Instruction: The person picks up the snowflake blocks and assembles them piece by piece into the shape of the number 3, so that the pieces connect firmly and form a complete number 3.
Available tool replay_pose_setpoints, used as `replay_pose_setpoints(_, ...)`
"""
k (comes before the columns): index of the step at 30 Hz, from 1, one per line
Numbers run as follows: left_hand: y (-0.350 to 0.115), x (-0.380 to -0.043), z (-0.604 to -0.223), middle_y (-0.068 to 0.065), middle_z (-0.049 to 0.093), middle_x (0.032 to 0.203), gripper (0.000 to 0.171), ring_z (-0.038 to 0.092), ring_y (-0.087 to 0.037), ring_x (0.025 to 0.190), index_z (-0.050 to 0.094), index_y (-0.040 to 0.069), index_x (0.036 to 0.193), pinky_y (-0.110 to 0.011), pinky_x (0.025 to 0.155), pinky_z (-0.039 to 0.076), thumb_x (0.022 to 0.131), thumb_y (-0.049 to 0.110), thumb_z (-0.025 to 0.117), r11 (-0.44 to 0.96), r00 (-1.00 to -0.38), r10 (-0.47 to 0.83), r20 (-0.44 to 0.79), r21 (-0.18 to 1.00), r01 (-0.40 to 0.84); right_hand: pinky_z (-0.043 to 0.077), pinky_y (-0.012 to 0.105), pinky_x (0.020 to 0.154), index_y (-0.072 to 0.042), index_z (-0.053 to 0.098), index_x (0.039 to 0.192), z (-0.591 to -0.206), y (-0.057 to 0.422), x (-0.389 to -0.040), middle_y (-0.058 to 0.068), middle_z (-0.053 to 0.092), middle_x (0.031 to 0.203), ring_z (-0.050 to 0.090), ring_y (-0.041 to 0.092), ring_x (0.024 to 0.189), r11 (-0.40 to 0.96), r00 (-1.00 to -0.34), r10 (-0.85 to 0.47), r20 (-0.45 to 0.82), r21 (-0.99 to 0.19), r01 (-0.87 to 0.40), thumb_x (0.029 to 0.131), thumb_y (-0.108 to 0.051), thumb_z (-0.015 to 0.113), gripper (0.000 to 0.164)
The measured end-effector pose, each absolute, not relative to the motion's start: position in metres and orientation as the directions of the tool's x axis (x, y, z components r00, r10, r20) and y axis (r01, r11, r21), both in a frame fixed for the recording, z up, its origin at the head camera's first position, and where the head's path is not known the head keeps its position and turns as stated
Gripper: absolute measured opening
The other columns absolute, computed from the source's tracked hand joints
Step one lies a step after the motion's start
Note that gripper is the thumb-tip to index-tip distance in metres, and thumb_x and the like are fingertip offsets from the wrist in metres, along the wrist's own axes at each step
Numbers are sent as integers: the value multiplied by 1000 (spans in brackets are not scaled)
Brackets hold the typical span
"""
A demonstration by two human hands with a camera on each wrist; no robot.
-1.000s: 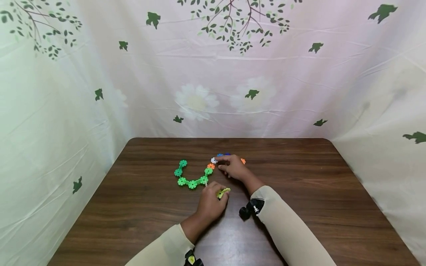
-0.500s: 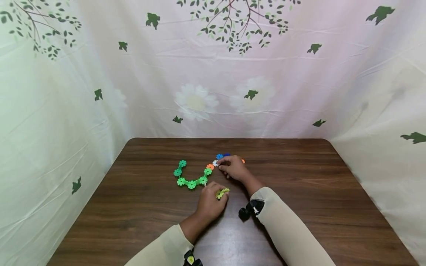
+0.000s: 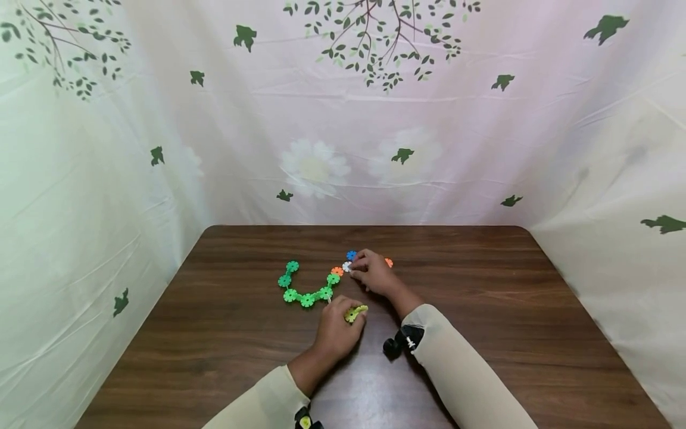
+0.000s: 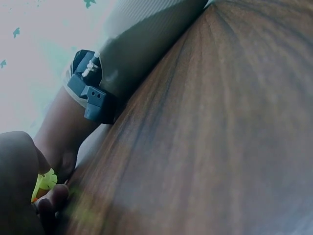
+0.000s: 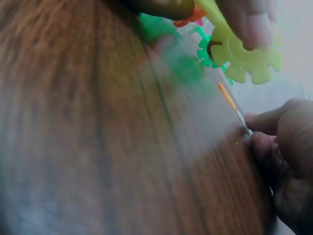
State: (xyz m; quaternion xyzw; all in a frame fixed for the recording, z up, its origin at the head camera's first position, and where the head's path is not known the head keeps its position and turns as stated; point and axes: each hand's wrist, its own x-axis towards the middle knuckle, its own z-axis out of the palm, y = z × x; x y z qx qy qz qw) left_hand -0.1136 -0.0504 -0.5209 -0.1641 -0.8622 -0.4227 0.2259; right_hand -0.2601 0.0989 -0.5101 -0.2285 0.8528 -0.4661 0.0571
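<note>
1. We log a white flower disc (image 3: 346, 267) at the far half of the wooden table (image 3: 482, 333), pinched in the right hand (image 3: 375, 274).
2. Left hand (image 3: 336, 326) apart from the right, gripping yellow flower discs (image 3: 351, 316).
3. Orange flower disc (image 3: 336, 271) just left of the white; we cannot tell whether they interlock.
4. Green flower discs (image 3: 307, 300) curve leftward from it.
5. Blue flower disc (image 3: 351, 255) behind the white.
6. Printed curtain (image 3: 343, 125) beyond.
</note>
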Motion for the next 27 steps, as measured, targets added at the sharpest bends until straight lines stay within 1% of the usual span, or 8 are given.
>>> replay_pose_setpoints(4, -48, -113, -516, -7, 75, 98, 10, 72, -21, 88, 82, 5, 102, -32, 77, 56, 93, 8, 81, 591, -861, 82, 502, 671, 448, 55, 28, 53, 2, 84, 109, -508, 101, -258, 18, 65, 128, 59, 10, 60, 477, -896, -420, 143, -805, -352, 100, -3, 77, 13)
replay_pose_setpoints(8, -48, -115, -520, -7, 76, 97, 9, 72, -20, 88, 82, 5, 100, -31, 76, 55, 91, 7, 82, 583, -845, 79, 530, 662, 470, 55, 27, 51, 2, 84, 95, -508, 101, -255, 19, 67, 125, 58, 9, 56, 474, -909, -388, 156, -811, -341, 97, -2, 81, 6)
replay_pose_setpoints(14, -50, -118, -529, -4, 76, 95, 8, 72, -19, 86, 82, 8, 98, -32, 74, 55, 90, 8, 82, 558, -820, 65, 569, 660, 503, 56, 26, 50, 0, 79, 78, -509, 99, -252, 18, 71, 122, 58, 6, 53, 472, -921, -353, 163, -819, -326, 94, -3, 85, 17)
replay_pose_setpoints(17, -52, -121, -533, -3, 75, 95, 6, 71, -16, 86, 82, 9, 98, -32, 73, 54, 92, 10, 81, 549, -825, 59, 563, 672, 497, 55, 26, 51, -1, 78, 84, -508, 97, -251, 18, 71, 116, 58, 8, 53, 480, -926, -343, 159, -818, -319, 94, -2, 83, 12)
replay_pose_setpoints(19, -52, -120, -531, -3, 75, 95, 5, 71, -16, 86, 81, 9, 98, -31, 73, 54, 93, 10, 81, 549, -830, 58, 555, 677, 491, 54, 27, 51, 1, 78, 94, -507, 97, -250, 18, 70, 113, 58, 10, 53, 480, -930, -339, 141, -824, -301, 95, -1, 82, 4)
replay_pose_setpoints(21, -52, -118, -527, -4, 75, 95, 4, 71, -18, 86, 81, 9, 97, -31, 74, 53, 93, 9, 81, 549, -845, 54, 532, 691, 470, 53, 27, 55, 1, 78, 106, -506, 97, -251, 18, 69, 113, 58, 12, 56, 498, -932, -340, 121, -818, -288, 96, -1, 81, 11)
replay_pose_setpoints(24, -50, -114, -520, -5, 76, 95, 6, 72, -22, 87, 81, 6, 98, -31, 76, 54, 92, 7, 82, 560, -873, 47, 485, 711, 425, 53, 28, 66, 2, 78, 118, -506, 96, -251, 17, 69, 115, 61, 15, 71, 542, -933, -345, 105, -789, -290, 97, -3, 81, 22)
replay_pose_setpoints(27, -49, -113, -517, -6, 76, 95, 5, 73, -24, 88, 81, 7, 96, -31, 78, 54, 92, 5, 82, 574, -896, 33, 443, 725, 379, 53, 32, 77, 0, 79, 117, -505, 96, -251, 15, 69, 114, 62, 19, 88, 581, -932, -345, 111, -755, -305, 96, -5, 83, 22)
